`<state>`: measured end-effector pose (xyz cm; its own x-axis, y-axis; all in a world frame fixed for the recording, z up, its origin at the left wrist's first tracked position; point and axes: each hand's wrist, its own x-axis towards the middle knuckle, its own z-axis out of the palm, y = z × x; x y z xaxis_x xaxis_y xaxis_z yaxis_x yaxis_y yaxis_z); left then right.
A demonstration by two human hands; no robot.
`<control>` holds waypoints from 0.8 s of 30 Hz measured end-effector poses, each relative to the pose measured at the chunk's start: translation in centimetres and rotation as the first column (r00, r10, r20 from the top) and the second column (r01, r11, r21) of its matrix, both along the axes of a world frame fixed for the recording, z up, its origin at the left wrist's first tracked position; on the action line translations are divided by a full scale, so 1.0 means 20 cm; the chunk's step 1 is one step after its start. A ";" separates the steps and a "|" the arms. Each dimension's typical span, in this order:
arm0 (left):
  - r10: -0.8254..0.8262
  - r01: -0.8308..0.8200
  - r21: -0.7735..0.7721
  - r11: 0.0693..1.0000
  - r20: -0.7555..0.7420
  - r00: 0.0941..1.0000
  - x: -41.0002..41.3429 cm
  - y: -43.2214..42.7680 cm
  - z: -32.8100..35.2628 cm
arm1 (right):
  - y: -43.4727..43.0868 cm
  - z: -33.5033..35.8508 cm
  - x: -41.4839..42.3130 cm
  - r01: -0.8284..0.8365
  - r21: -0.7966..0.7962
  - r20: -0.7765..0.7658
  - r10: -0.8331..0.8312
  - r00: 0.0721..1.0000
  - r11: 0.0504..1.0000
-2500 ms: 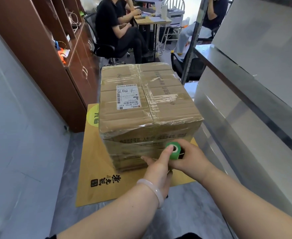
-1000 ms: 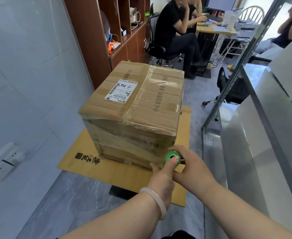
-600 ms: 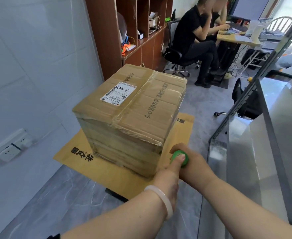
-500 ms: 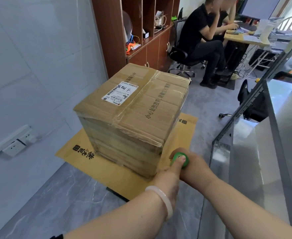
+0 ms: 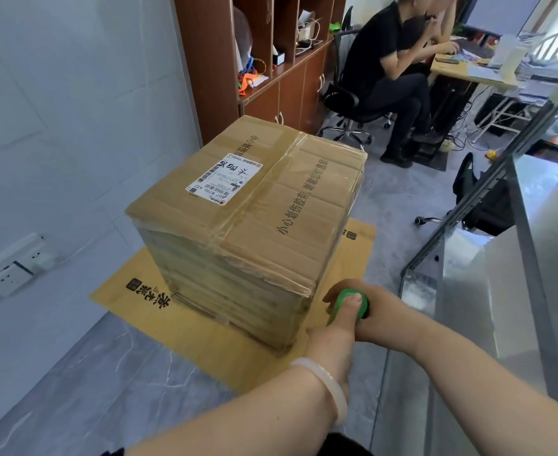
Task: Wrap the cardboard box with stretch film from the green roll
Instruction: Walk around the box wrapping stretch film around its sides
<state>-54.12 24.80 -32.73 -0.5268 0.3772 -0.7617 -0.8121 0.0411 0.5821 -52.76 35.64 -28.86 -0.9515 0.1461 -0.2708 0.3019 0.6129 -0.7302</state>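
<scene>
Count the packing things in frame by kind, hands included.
Cardboard box: 1
Green roll: 1
Flat cardboard sheet under the box: 1
Shipping label on the box top: 1
Hands on the roll: 2, left hand and right hand
Total: 6

At your feet, the grey marbled floor (image 5: 106, 373) carries a flattened tan cardboard sheet (image 5: 198, 334) printed with black characters. The taped cardboard box (image 5: 271, 232) stands squarely on that sheet. Farther back, a wooden cabinet (image 5: 205, 60) and a wheeled office chair (image 5: 341, 97) stand on the same floor.
</scene>
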 end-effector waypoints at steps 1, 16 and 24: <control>0.000 0.000 0.010 1.000 0.011 1.000 0.00 0.01 -0.02 | 0.01 0.00 0.00 -0.015 0.004 -0.002 0.015 1.000 1.000; 0.397 -0.391 -0.070 0.918 0.112 0.911 -0.11 0.17 0.07 | 0.31 -0.04 -0.32 -0.491 -0.204 0.022 0.505 0.863 0.847; 0.509 -0.511 -0.033 0.859 0.151 0.847 -0.10 0.21 0.12 | 0.38 -0.12 -0.38 -0.603 0.073 -0.145 0.607 0.782 0.794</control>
<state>-56.04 28.90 -30.42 -0.5274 0.0932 -0.8445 -0.7943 -0.4070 0.4511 -60.32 43.28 -31.22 -0.8749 -0.4694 -0.1188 -0.2498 0.6476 -0.7198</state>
